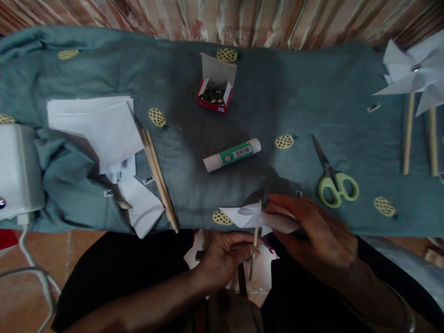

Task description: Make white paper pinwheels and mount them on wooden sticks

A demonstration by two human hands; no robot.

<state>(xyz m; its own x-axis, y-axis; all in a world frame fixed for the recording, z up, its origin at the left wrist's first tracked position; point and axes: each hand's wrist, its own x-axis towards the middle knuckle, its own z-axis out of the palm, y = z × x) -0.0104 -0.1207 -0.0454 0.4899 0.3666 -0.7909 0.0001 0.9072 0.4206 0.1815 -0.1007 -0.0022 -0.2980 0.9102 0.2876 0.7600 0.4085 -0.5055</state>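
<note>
Near the table's front edge is a white paper pinwheel [244,215] on a thin wooden stick [255,237]. My left hand [225,256] pinches the stick below the paper, closed between thumb and fingers. At the pinwheel's right side, my right hand [314,226] curls around the paper blades, its fingertips partly hidden behind them. Beyond the hands lies a glue stick [231,155] with a green label and white ends. To the right of it rest scissors [333,182] with light green handles, blades pointing away.
A small red box [214,105] of metal pushpins stands open at the back. White paper sheets [93,125] and wooden sticks [157,180] lie left. Finished-looking pinwheels [412,69] lie at the far right. A white device [19,171] with a cable sits at the left edge.
</note>
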